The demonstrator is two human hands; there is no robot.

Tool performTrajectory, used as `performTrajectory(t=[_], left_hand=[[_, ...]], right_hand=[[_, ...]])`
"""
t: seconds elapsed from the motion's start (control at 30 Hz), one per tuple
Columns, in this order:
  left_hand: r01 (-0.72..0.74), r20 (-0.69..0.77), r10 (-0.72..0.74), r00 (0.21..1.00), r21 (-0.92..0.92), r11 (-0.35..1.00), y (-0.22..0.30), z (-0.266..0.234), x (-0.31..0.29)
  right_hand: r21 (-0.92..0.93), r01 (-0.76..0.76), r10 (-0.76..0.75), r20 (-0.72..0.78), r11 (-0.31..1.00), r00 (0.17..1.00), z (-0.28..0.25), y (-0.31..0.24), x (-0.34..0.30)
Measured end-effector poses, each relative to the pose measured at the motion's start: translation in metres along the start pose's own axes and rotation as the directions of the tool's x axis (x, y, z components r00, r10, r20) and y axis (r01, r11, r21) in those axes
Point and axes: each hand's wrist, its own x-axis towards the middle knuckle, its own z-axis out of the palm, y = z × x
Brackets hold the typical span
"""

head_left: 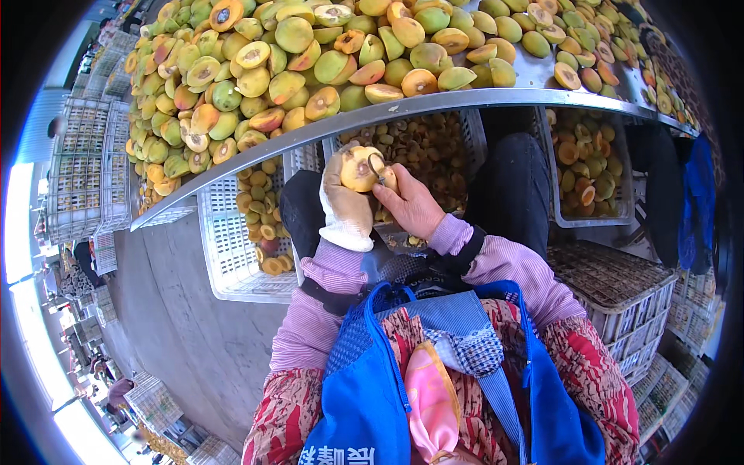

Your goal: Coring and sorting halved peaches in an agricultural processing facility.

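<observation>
My left hand, in a stained white glove, is closed around a pale yellow peach half with its cut face up. Against its right side is a thin curved metal pitting tool, a small hooked loop. The bare fingers of my right hand pinch that tool, thumb and forefinger at the fruit. The tool's handle is mostly hidden in my grip. Both hands are over my lap, just below the metal table edge. Behind them, a crate under the table contains many cut fruit pieces.
Halved and whole peaches heap on the metal table. A white crate with peach halves stands at left, another crate at right under the table. Stacked crates stand beside my right arm; more rise at far left.
</observation>
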Motion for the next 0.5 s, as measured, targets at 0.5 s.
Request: performTrajectory(t=[0.5], left_hand=[[0.286, -0.045, -0.329, 0.943, -0.392, 0.875, -0.006, -0.008, 0.012]], right_hand=[[-0.144, -0.050, 0.077, 0.188, 0.988, 0.979, -0.012, 0.006, 0.017]])
